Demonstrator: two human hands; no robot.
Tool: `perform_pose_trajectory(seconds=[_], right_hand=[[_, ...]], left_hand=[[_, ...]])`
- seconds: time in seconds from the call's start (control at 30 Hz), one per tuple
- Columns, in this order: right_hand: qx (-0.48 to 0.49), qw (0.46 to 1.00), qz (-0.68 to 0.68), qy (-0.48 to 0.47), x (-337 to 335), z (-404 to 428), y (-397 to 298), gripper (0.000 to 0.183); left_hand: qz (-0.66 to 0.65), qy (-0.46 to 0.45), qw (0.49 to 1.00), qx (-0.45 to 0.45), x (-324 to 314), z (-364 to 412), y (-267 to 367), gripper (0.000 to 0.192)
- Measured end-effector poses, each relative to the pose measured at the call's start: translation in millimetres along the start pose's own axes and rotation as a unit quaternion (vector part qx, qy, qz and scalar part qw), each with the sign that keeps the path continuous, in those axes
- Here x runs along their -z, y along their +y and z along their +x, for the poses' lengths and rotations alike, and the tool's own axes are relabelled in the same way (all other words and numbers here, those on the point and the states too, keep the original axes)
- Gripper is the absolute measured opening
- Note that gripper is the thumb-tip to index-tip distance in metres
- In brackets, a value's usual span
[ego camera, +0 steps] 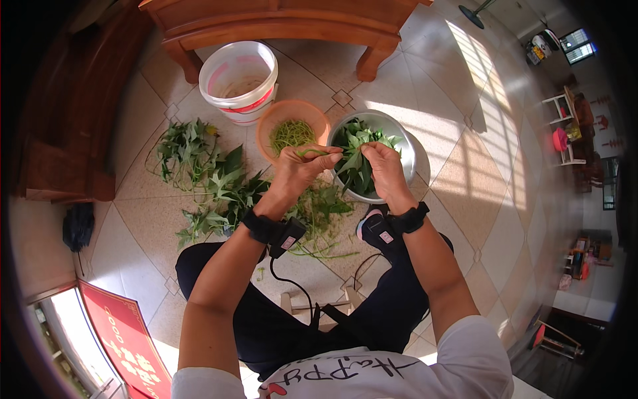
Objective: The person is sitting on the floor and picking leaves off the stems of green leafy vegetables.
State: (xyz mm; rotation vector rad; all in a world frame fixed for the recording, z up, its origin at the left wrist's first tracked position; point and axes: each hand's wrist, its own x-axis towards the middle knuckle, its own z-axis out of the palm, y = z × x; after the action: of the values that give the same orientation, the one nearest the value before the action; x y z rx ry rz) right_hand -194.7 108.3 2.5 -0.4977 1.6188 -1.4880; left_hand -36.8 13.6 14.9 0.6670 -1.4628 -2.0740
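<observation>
Between thumb and fingers, my left hand (304, 162) pinches a green stem (310, 151) near the right rim of an orange plastic basin (264, 142). Cut green stems (293, 133) fill the bottom of that basin. My right hand (384, 162) pinches leafy greens (355, 162) above a metal bowl (409, 154). Green leaves (366, 130) lie heaped inside this bowl. Whether the leaf and the stem in my two hands are still joined is hard to tell. Below and left of my hands, leafy vines (224, 189) are spread on the floor.
A white plastic bucket (239, 65) stands behind the basin, by a wooden table (284, 30). Loose trimmings (319, 234) lie between my feet. A low stool (344, 304) is beneath me. A folded umbrella (79, 227) leans at the left, above a red mat (124, 339).
</observation>
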Motion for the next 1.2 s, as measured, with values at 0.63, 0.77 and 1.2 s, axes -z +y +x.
perform_pose_trajectory(seconds=[0.63, 0.77, 1.2], right_hand=[[0.310, 0.922, -0.218, -0.080, 21.0, -6.6, -26.4, 0.021], [0.300, 0.941, -0.130, -0.086, 5.5, -15.2, -12.9, 0.019], [0.415, 0.894, -0.167, -0.004, -4.2, -9.3, -16.6, 0.013]], left_hand=[[-0.138, -0.008, 0.980, 0.146, -15.1, 18.6, -2.7, 0.025], [-0.207, -0.019, 0.960, 0.186, -19.5, 22.9, -8.1, 0.022], [-0.175, -0.056, 0.957, 0.223, -18.0, 17.4, -12.1, 0.028]])
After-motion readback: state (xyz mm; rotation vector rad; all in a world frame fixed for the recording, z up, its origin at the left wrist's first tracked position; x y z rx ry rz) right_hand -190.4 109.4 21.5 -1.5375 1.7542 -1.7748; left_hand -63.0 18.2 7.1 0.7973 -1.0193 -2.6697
